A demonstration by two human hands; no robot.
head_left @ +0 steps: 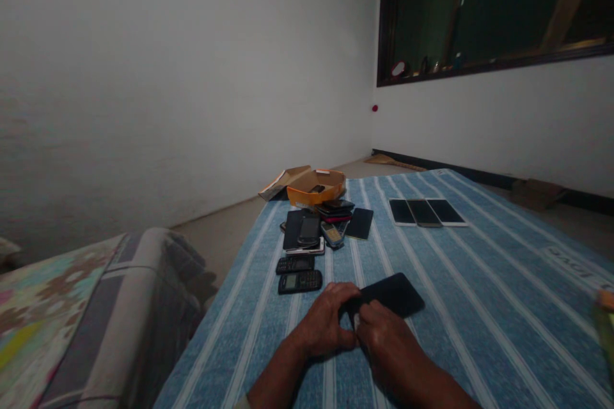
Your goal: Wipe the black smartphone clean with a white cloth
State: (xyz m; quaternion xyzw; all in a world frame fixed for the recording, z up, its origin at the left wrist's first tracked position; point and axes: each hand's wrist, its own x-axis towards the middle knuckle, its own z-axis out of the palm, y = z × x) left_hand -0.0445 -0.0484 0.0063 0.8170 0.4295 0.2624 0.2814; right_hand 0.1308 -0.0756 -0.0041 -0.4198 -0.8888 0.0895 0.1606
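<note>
A black smartphone [396, 294] lies on the blue striped cloth with its dark face up. My left hand [329, 319] is closed around its near left end, fingers over the top edge and thumb below. My right hand [386, 335] is closed and pressed against the same end. A small whitish bit, perhaps cloth or tissue, shows at its fingers, too little to name. Left of my hands are two black keypad phones [300, 282], one behind the other. Past them lies a pile of phones, with a grey-blue keypad phone [332, 234] at its right side.
An open orange box [316, 186] with a phone inside stands at the far end, its lid [285, 182] beside it. Three smartphones [422, 212] lie in a row at the back right. A blanket-covered bed or seat [129, 313] is at left, beyond a gap.
</note>
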